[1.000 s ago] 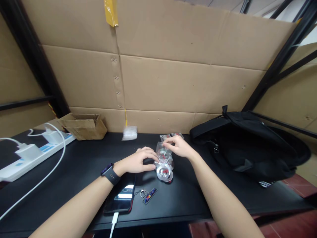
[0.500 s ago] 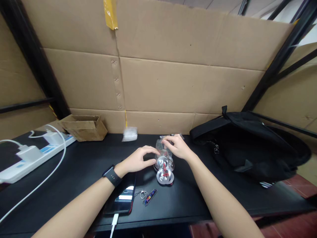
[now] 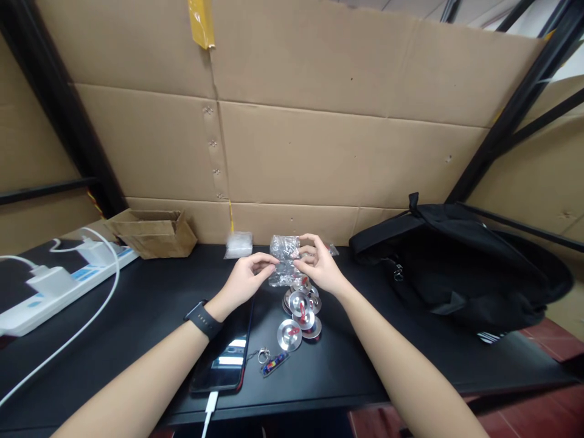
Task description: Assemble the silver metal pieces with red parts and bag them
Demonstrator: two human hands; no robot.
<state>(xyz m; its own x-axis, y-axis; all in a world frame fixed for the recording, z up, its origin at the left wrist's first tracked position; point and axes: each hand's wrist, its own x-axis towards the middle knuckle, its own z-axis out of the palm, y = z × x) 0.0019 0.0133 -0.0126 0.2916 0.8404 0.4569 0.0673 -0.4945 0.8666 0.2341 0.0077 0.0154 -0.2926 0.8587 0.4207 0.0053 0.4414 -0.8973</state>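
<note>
Okay, so the clear plastic packaging [image 3: 285,246] is mid-table, crinkled up between both hands. Left hand [image 3: 249,277] has thumb and fingertips pinched on its near-left edge; right hand [image 3: 322,264] is more spread, fingers curled round the right side, seemingly gripping too. Progress-wise, several silvery discs [image 3: 302,316] with red bits are lying loose and overlapping just in front, so those look done with the plastic. Can't tell if any are left inside. Keychain [image 3: 274,364] and phone [image 3: 223,359] are nearer the front, backpack [image 3: 456,261] off right.
</note>
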